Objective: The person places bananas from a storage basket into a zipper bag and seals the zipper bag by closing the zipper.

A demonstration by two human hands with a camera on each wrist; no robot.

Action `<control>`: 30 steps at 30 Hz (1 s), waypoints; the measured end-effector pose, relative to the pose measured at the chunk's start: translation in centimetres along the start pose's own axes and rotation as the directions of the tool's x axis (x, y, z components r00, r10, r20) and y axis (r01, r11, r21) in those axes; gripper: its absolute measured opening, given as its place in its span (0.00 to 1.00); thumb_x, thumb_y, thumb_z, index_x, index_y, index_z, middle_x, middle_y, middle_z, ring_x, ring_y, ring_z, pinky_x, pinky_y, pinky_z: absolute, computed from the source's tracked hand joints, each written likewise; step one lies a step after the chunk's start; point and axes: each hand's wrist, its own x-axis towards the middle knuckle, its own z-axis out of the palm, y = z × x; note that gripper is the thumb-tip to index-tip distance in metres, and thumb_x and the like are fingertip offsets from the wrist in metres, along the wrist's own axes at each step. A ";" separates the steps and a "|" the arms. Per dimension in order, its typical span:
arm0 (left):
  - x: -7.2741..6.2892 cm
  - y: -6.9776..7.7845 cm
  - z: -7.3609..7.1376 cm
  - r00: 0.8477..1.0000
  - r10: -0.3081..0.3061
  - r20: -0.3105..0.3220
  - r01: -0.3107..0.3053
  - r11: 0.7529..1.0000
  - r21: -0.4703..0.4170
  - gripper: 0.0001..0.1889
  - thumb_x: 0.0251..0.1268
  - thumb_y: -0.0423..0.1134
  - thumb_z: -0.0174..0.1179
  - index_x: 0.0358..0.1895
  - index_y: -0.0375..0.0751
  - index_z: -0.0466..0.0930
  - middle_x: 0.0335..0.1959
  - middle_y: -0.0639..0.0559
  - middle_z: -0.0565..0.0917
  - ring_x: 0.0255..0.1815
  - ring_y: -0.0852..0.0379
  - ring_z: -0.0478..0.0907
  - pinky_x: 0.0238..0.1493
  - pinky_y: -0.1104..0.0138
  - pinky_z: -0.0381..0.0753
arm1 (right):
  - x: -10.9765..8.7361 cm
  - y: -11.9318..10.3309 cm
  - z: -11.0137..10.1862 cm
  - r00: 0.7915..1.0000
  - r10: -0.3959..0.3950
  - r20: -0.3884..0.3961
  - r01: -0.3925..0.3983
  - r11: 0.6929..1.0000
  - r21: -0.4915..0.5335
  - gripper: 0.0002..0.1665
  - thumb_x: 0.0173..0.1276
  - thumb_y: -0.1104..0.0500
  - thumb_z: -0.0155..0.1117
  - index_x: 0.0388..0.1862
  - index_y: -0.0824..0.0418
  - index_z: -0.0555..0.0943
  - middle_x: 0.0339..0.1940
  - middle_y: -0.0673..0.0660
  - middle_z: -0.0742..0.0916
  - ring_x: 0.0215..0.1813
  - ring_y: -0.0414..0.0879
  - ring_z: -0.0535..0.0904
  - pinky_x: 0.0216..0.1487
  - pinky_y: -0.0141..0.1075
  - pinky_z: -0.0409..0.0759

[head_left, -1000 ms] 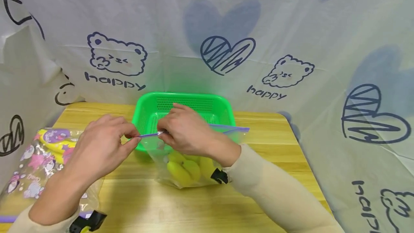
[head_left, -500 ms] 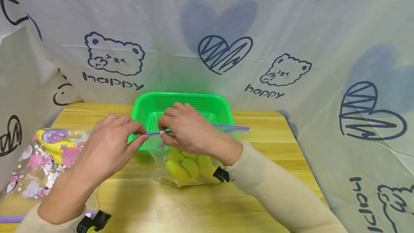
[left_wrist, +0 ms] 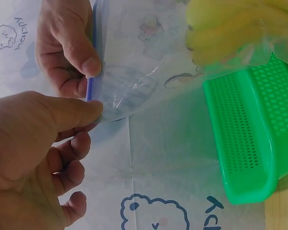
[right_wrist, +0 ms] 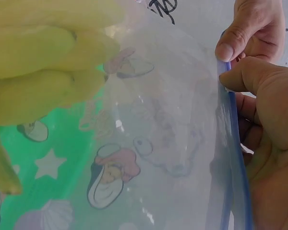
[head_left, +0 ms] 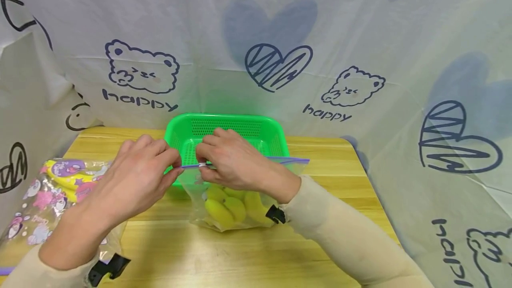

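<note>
A clear, printed zip bag with yellow bananas inside hangs upright in front of the green basket. My left hand pinches the left end of its purple zip strip between thumb and index finger; the other fingers are loosely curled. Close beside it, my right hand pinches the white slider on the same strip. To the right of that hand the two edges of the strip stand apart. The right hand and forearm cover part of the bag's upper side in the head view.
A green perforated basket stands behind the bag on the wooden table. At the left lies another clear printed bag with a purple strip. A white cloth with drawn bears and hearts surrounds the table.
My left fingertips have come slightly nearer to my right hand along the zip strip. The right hand keeps its pinch near the left end, and the bag hangs almost unchanged.
</note>
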 end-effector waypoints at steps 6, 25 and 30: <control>-0.1 -0.2 -0.4 0.997 -0.034 0.063 0.034 0.999 0.008 0.10 0.57 0.36 0.76 0.32 0.50 0.81 0.29 0.57 0.77 0.35 0.51 0.69 0.38 0.57 0.64 | -0.5 0.4 -0.2 1.000 -0.017 -0.009 0.017 1.000 0.000 0.03 0.73 0.58 0.61 0.38 0.54 0.81 0.34 0.47 0.81 0.40 0.47 0.71 0.44 0.37 0.68; -0.5 -0.8 -0.9 0.987 -0.094 0.131 0.093 0.996 0.018 0.07 0.60 0.38 0.75 0.34 0.52 0.84 0.32 0.59 0.79 0.38 0.52 0.69 0.38 0.58 0.62 | -4.0 2.6 -1.1 0.998 -0.016 -0.061 0.018 0.999 0.030 0.02 0.70 0.60 0.61 0.36 0.56 0.80 0.32 0.50 0.82 0.37 0.47 0.68 0.43 0.39 0.65; -0.5 -1.0 -0.9 0.984 -0.108 0.139 0.106 0.994 0.022 0.07 0.60 0.38 0.75 0.35 0.52 0.85 0.33 0.58 0.81 0.38 0.52 0.70 0.39 0.57 0.63 | -5.1 3.5 -1.5 0.996 -0.014 -0.084 0.018 0.999 0.045 0.03 0.69 0.63 0.60 0.35 0.56 0.80 0.31 0.50 0.81 0.36 0.47 0.69 0.46 0.40 0.66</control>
